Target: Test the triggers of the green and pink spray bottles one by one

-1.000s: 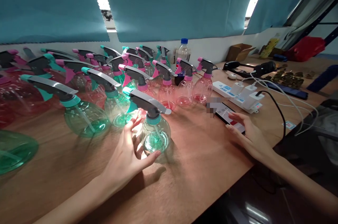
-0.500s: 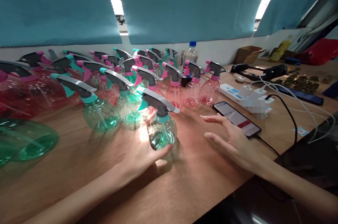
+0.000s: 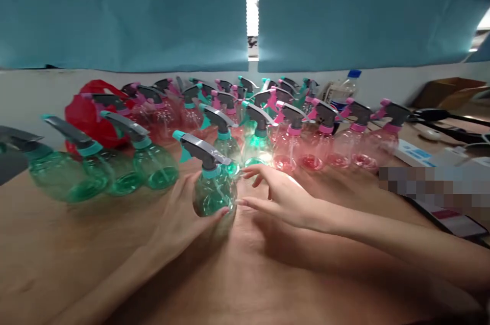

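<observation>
A green spray bottle (image 3: 215, 193) with a grey and turquoise trigger head stands upright in front of me, its nozzle toward the left. My left hand (image 3: 179, 218) is wrapped round its body, with the thumb across the front; the other fingers are mostly hidden behind it. Just right of the bottle, my right hand (image 3: 285, 195) holds nothing, thumb and fingers apart, fingertips close to the bottle's side. Whether they touch it, I cannot tell. Behind stand another green spray bottle (image 3: 226, 149) and a pink spray bottle (image 3: 288, 151).
Rows of green and pink spray bottles fill the back of the wooden table (image 3: 237, 284). A red plastic bag (image 3: 90, 116) lies at back left. On the right are a power strip (image 3: 415, 154), a phone (image 3: 454, 220), a blue-capped drink bottle (image 3: 346, 88) and a cardboard box (image 3: 444, 98).
The view has swung left, bringing the red bag into sight. My right hand has come in from beside the phone to the held spray bottle. My left hand keeps its grip.
</observation>
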The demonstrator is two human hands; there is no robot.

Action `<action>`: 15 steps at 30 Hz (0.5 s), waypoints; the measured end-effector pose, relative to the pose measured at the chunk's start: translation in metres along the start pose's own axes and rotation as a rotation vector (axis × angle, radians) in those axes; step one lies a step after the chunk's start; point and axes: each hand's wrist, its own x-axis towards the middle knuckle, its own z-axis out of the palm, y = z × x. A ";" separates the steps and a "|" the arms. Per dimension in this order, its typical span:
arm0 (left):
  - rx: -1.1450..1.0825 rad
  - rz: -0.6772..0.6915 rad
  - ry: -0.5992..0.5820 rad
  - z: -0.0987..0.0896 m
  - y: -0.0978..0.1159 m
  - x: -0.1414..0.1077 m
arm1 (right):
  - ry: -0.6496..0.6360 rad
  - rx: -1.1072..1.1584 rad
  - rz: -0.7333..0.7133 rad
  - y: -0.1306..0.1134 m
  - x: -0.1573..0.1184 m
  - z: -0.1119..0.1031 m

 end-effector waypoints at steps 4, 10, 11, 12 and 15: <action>0.145 -0.071 0.047 -0.020 -0.025 0.002 | 0.025 -0.061 -0.045 -0.016 0.032 0.026; 0.306 -0.047 0.108 -0.026 -0.034 0.015 | 0.094 -0.101 -0.071 -0.025 0.064 0.049; 0.343 -0.047 0.108 -0.027 -0.033 0.018 | 0.103 -0.095 -0.064 -0.026 0.066 0.050; 0.379 -0.050 0.104 -0.027 -0.031 0.020 | 0.107 -0.086 -0.056 -0.026 0.068 0.051; 0.479 -0.060 0.097 -0.030 -0.027 0.027 | 0.101 -0.069 -0.044 -0.024 0.070 0.050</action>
